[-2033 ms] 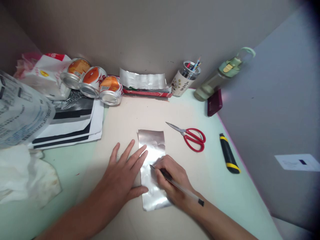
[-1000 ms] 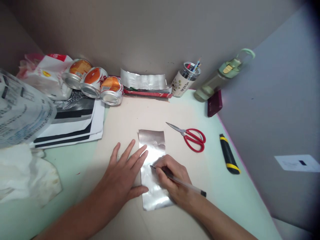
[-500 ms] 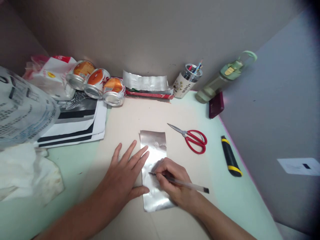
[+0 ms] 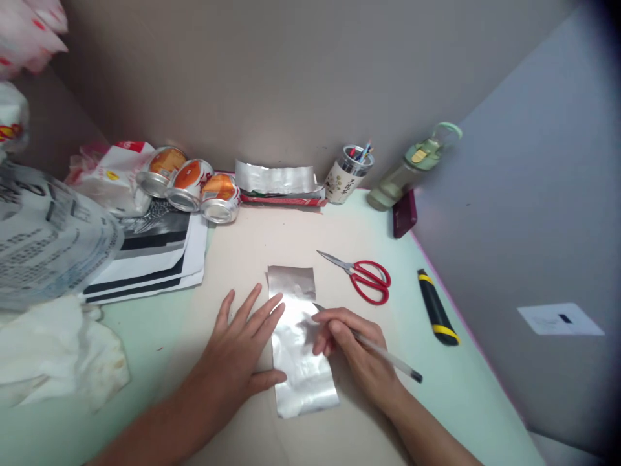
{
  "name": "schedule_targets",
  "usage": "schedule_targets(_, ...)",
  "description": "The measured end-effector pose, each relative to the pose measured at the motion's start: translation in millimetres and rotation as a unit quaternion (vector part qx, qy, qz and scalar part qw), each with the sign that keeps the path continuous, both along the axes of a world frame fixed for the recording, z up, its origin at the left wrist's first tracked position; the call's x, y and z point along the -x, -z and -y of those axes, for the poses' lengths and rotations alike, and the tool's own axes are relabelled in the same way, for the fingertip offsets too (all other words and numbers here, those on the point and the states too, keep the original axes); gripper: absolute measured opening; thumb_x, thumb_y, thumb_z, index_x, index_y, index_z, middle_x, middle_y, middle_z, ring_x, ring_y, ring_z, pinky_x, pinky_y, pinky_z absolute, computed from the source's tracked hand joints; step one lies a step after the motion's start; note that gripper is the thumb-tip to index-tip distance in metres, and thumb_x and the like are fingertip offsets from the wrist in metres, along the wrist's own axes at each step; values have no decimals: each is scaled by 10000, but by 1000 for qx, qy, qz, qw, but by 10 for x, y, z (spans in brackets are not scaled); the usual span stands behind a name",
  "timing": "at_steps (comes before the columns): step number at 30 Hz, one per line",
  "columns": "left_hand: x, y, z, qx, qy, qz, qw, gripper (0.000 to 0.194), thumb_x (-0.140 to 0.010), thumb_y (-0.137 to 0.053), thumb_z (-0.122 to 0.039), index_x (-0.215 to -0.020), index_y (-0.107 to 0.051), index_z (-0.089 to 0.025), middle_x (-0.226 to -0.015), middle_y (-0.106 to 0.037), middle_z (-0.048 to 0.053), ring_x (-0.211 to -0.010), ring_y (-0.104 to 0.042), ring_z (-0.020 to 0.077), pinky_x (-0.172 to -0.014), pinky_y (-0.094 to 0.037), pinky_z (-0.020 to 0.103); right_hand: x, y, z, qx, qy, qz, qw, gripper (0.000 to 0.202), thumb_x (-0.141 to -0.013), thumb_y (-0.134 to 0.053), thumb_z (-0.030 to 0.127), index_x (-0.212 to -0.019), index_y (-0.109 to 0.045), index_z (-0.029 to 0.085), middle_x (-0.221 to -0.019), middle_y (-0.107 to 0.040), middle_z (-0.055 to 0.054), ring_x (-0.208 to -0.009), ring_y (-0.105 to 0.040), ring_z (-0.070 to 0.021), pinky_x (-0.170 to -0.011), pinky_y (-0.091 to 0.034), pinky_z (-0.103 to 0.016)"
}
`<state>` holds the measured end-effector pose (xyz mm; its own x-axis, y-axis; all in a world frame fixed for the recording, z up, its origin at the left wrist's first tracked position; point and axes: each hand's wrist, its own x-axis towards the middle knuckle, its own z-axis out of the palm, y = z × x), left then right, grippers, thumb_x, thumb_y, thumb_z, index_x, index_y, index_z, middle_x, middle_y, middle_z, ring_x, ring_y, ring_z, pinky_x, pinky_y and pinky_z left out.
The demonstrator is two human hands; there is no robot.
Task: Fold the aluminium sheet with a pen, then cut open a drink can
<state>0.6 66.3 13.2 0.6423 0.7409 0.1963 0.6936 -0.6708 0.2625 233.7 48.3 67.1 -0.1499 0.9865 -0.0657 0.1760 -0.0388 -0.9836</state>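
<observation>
A strip of shiny silver sheet metal (image 4: pixel 295 382) lies on the beige mat on the table. My left hand (image 4: pixel 242 349) is spread flat, its fingertips and thumb resting on the strip's left edge. In my right hand (image 4: pixel 361 349) is a pen (image 4: pixel 388 355) with a clear barrel and black end cap, held between thumb and fingers. Its tip is near the strip's right edge; whether it touches the metal I cannot tell. Red-handled scissors (image 4: pixel 361 275) lie beyond my right hand, blades pointing to the back left.
A black and yellow utility knife (image 4: pixel 438 310) lies at the right. Along the back stand several items: cans (image 4: pixel 220 197), flattened metal pieces (image 4: pixel 276 180), a pen cup (image 4: pixel 345 178) and a green bottle (image 4: pixel 407 171). Papers (image 4: pixel 160 259), a plastic bag (image 4: pixel 48 239) and a white cloth (image 4: pixel 53 356) are at left.
My right hand has moved right, lifting the pen from the middle of the strip to its right edge. My left hand stays on the strip. The camera view has shifted slightly.
</observation>
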Motion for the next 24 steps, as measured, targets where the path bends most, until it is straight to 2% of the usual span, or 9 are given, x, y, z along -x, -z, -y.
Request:
schedule_targets(3,16,-1,3,-2,3,2,1000,858,-811,-713,-513,-1506,-339,-176,-1541,-462,114,-1488,-232,344,-1187,-35,583,-19,-49,87,-114,-45,161,979,230,-1031,-471,238,-1089,-686,182,-815,-721,-66,-724,-670,-182,-660,-546,-291)
schedule_targets(6,23,8,-1,-11,3,4,1000,866,-809,-719,-479,-1515,-323,-171,-1544,-453,135,-1485,-243,352,-1183,-55,611,5,-43,207,-239,-105,360,896,234,-991,-524,184,-1188,-648,157,-901,-701,-110,-797,-666,-243,-689,-566,-368)
schedule_targets(7,22,9,-4,-16,2,3,1000,864,-805,-721,-480,-1511,-331,-170,-1538,-460,140,-1480,-254,358,-1180,-64,622,19,-26,248,-262,-115,405,868,265,-970,-567,193,-1224,-626,147,-937,-701,-126,-836,-667,-270,-710,-574,-401)
schedule_targets(9,14,3,-13,-32,-1,-3,999,866,-787,-736,-488,-1494,-360,-160,-1516,-485,157,-1468,-277,380,-1169,-89,647,46,18,317,-281,-128,456,835,420,-901,-688,247,-1289,-577,128,-1060,-699,-163,-959,-661,-323,-791,-581,-458)
schedule_targets(11,2,-25,-24,-51,-6,-12,999,870,-761,-766,-496,-1462,-401,-132,-1490,-508,182,-1457,-289,407,-1154,-112,673,61,59,354,-279,-134,477,823,599,-819,-789,298,-1333,-536,122,-1171,-683,-180,-1068,-636,-355,-869,-569,-487)
schedule_targets(13,-13,-73,-37,-71,-13,-16,997,845,-738,-783,-529,-1396,-472,-97,-1466,-524,215,-1442,-307,436,-1138,-134,698,56,78,352,-268,-135,491,818,669,-775,-830,319,-1342,-525,138,-1222,-673,-173,-1119,-617,-360,-914,-551,-503)
schedule_targets(18,-11,-217,-74,-100,-22,0,995,630,-721,-745,-649,-1031,-644,-110,-1387,-582,257,-1378,-400,479,-1099,-231,722,-19,36,245,-256,-126,517,807,712,-757,-854,305,-1360,-507,148,-1257,-653,-166,-1163,-578,-347,-982,-494,-526)
schedule_targets(21,11,-276,-88,-104,-14,-7,994,463,-775,-723,-600,-869,-624,-158,-1335,-625,242,-1353,-444,467,-1087,-278,712,-74,10,164,-255,-113,527,803,705,-770,-845,260,-1369,-495,137,-1272,-642,-167,-1185,-559,-342,-991,-478,-522)
schedule_targets(24,14,-304,-84,-97,-17,-11,995,399,-814,-693,-566,-840,-605,-177,-1298,-651,231,-1349,-455,454,-1097,-273,704,-122,17,74,-254,-99,527,805,660,-794,-823,251,-1361,-502,147,-1272,-642,-158,-1215,-540,-341,-995,-468,-522)
